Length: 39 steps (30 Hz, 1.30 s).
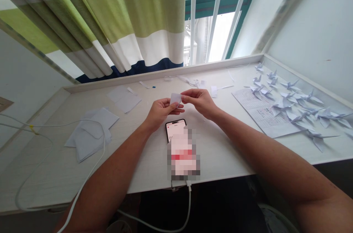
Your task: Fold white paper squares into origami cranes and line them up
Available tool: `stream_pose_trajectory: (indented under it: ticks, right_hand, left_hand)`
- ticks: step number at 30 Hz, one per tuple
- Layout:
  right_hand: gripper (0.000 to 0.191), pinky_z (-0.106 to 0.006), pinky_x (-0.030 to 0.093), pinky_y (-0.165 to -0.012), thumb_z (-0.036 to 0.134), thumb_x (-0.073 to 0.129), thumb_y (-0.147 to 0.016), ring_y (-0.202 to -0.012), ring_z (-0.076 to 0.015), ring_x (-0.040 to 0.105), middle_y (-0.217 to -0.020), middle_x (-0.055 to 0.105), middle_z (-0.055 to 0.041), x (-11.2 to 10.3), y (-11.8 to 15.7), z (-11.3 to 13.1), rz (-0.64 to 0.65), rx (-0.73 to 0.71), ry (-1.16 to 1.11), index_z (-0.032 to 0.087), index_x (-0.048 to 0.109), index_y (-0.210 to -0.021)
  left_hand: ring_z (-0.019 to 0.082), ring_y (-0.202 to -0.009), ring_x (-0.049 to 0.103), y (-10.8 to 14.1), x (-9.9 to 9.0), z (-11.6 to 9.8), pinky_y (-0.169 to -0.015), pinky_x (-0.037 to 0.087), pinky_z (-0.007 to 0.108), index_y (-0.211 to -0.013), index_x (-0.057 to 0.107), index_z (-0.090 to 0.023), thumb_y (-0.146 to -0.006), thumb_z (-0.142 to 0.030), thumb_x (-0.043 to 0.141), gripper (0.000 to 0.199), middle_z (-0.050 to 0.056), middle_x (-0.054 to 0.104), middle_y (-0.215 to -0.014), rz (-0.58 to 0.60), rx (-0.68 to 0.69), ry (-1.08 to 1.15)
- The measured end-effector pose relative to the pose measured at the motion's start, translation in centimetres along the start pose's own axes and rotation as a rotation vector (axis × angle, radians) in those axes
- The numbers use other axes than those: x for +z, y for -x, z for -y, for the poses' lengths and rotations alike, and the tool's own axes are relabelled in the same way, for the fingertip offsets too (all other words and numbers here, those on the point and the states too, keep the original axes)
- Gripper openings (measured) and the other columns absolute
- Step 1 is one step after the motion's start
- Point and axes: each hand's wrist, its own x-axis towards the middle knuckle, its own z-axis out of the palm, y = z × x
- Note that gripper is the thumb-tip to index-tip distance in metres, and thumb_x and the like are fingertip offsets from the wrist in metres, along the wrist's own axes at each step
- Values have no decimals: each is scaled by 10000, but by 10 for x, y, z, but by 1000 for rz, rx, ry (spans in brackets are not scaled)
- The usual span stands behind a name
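A small piece of white paper [175,98] is held up above the desk between both hands. My left hand [162,111] grips its lower left part, thumb on top and fingers behind. At its right edge, my right hand [200,100] pinches the paper between thumb and fingertips. Directly below the hands lies a phone [175,127] with a lit screen, partly blurred out, a white cable plugged into its lower end. Whether the paper has folds in it is too small to tell.
Several folded paper cranes [292,97] stand at the right, some on a written sheet [256,115]. Loose white sheets [88,133] lie at the left, more paper [125,99] behind them. A white cable [100,152] crosses the left side. Paper scraps [214,91] lie near the back rim.
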Motion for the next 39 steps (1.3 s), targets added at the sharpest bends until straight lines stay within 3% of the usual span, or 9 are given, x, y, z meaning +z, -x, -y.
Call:
stream_pose_trajectory:
  ticks: [11,16,22,26,30,34,39]
  right_hand:
    - [308,-368,574,-773,394,939,-680,-759,-178,680,-802,782,-46,-3,0,2,24,29,-9,181,828,-873]
    - [338,-379,588,-813,430,906,-735,-755,-168,693,-793,769,-31,-4,-1,2,60,13,-43,182,814,-946]
    - [343,-370,610,-765,509,776,-879,-703,-166,702,-785,752,-24,-6,-3,1,-60,11,-57,200,753,-1026]
    - [367,-371,614,-773,521,788,-879,-737,-172,715,-875,765,-59,-10,-3,0,71,29,15,177,774,-1006]
    - [495,-352,599,-755,479,873,-814,-723,-162,702,-812,749,-10,-10,-2,-5,228,-42,102,186,735,-1188]
    - [528,-350,599,-742,447,894,-801,-709,-167,714,-723,709,27,-7,-1,-9,233,-80,89,183,704,-1216]
    - [668,-448,630,-864,417,954,-727,-832,-238,793,-871,815,-40,-2,2,-12,233,19,-38,213,618,-1267]
  left_hand:
    - [267,-852,810,0,-1,-1,-870,647,441,-1011,816,-136,-777,-476,911,424,151,834,-981,8,28,-36]
    - [262,-809,802,-1,1,-2,-845,639,435,-973,814,-129,-738,-461,939,426,145,831,-939,-7,23,-30]
    - [234,-767,782,-2,0,3,-790,623,393,-951,798,-137,-752,-475,921,411,123,822,-897,-3,17,-48]
    - [203,-746,754,-3,-3,6,-784,600,367,-932,786,-148,-767,-465,905,376,91,801,-849,3,27,-47]
    - [173,-739,704,-3,-2,6,-761,568,332,-942,799,-154,-780,-448,891,348,67,775,-813,14,42,-68]
    - [149,-710,652,-5,0,4,-729,536,308,-896,796,-153,-753,-440,908,340,49,752,-786,-78,101,-28]
    - [136,-690,632,-7,3,5,-711,526,297,-885,816,-173,-706,-428,940,335,30,762,-784,-199,210,-13]
